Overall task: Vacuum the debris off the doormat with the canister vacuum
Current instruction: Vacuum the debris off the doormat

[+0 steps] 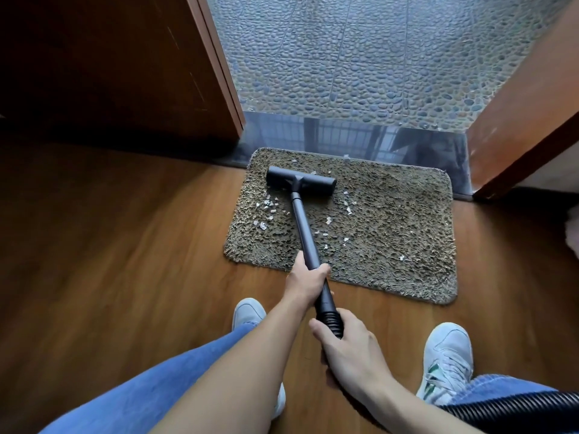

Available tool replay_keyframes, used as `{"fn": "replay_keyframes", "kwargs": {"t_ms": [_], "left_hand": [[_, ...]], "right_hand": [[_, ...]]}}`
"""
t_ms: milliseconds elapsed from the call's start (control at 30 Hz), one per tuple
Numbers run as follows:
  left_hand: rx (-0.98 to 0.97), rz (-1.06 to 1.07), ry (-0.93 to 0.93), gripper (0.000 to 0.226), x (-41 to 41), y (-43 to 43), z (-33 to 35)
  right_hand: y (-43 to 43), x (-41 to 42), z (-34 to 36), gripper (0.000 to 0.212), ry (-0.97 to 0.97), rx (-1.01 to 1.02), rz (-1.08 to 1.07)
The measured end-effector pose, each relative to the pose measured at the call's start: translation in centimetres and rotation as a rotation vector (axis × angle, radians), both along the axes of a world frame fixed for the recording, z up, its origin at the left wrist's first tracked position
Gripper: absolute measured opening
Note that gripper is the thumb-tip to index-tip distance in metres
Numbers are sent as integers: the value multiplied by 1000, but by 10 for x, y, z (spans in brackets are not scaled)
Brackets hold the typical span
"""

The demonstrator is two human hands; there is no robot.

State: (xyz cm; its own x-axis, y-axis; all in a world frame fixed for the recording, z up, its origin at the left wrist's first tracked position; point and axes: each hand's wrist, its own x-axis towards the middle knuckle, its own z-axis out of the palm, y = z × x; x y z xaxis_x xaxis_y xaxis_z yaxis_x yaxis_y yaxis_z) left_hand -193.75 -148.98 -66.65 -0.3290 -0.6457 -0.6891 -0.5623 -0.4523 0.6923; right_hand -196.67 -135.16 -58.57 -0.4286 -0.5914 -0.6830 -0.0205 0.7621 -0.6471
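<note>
A shaggy brown doormat (391, 233) lies on the wooden floor in front of the open doorway. Several small white scraps of debris (266, 211) are scattered over its left and middle parts. The vacuum's dark floor head (300, 180) sits on the mat's far left area, with its wand (305, 230) running back toward me. My left hand (305, 283) grips the wand near the mat's front edge. My right hand (347, 346) holds the ribbed hose cuff (330, 321) just behind it.
A dark stone threshold (360, 139) and pebble paving (376, 57) lie beyond the mat. A brown door (125, 67) stands at the left, a door frame (526, 130) at the right. My shoes (448, 361) rest on the floor; the black hose (517, 408) trails off at the lower right.
</note>
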Motion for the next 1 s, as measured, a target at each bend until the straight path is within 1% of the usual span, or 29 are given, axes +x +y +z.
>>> {"fn": "replay_keyframes", "kwargs": {"t_ms": [100,167,233,333,467,600,667,767,833,900,1000], "left_hand": [[52,110,94,32,-12,-15,1],[63,152,120,24,-17,-23,0],[65,181,121,22,-17,-27,-3],[53,185,113,20,-13,-26,-7],[77,149,79,28,-2,-18,-4],[189,152,86,32,23,-5,9],[219,160,80,31,36,8,16],[229,229,90,29,52,31,20],[239,259,103,34,64,48,21],[246,277,118,35,76,63,22],[231,277,120,29,90,82,28]], "right_hand": [[-24,-8,-2,16,-21,-48,-82],[-35,-11,-2,17,-24,-75,-118],[-40,-9,0,15,-31,-84,-116],[-38,-5,3,7,-38,-98,-92],[-21,1,9,3,-42,-112,-47],[6,12,21,7,-52,-89,35],[18,19,26,10,-56,-84,71],[34,30,33,16,-55,-73,124],[45,39,38,20,-47,-49,153],[57,48,40,28,-25,-25,194],[72,60,41,37,-5,13,243]]}}
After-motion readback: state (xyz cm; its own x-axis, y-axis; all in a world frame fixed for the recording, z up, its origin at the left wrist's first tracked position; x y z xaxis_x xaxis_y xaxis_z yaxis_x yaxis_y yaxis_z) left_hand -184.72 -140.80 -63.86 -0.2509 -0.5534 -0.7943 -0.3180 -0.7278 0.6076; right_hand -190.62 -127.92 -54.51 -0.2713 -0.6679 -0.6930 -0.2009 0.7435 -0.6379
